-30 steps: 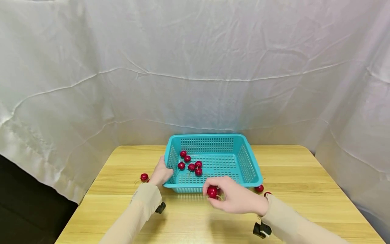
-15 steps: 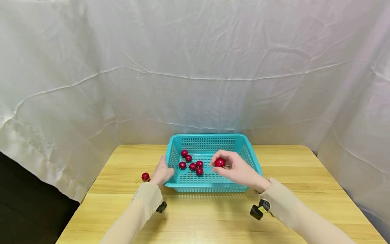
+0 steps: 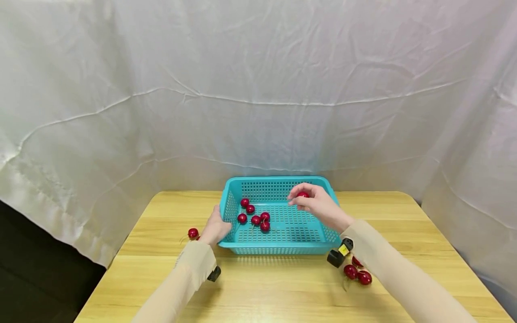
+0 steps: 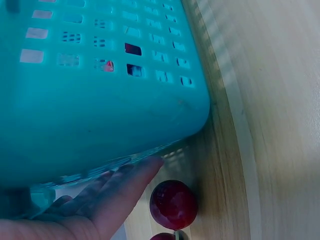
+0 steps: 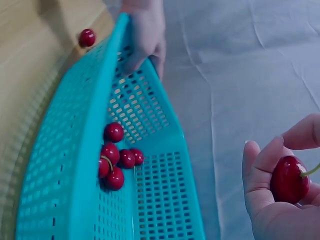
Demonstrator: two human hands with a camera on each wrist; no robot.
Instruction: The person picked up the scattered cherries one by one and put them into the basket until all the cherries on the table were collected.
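Observation:
My right hand (image 3: 319,206) is over the back right part of a turquoise plastic basket (image 3: 278,248). It holds one red cherry (image 5: 287,181) between thumb and fingers; the green stem shows in the right wrist view. At the basket's left end, my left hand (image 3: 215,229) grips the rim, thumb on the inner side and fingers along the outer wall. Inside, several cherries (image 3: 256,220) lie loosely in the left half of the floor. In the left wrist view, a cherry (image 4: 173,205) lies on the table close to the left hand's fingers.
On the wooden table (image 3: 278,287), a few cherries (image 3: 350,272) lie under the right forearm, partly hidden by the sleeve. Another cherry (image 3: 193,233) sits left of the left wrist. A pale cloth (image 3: 258,134) hangs behind the table's back edge.
My right hand has carried its cherry from the basket's front edge up and over toward the back right, uncovering cherries on the table. The left hand stays on the rim.

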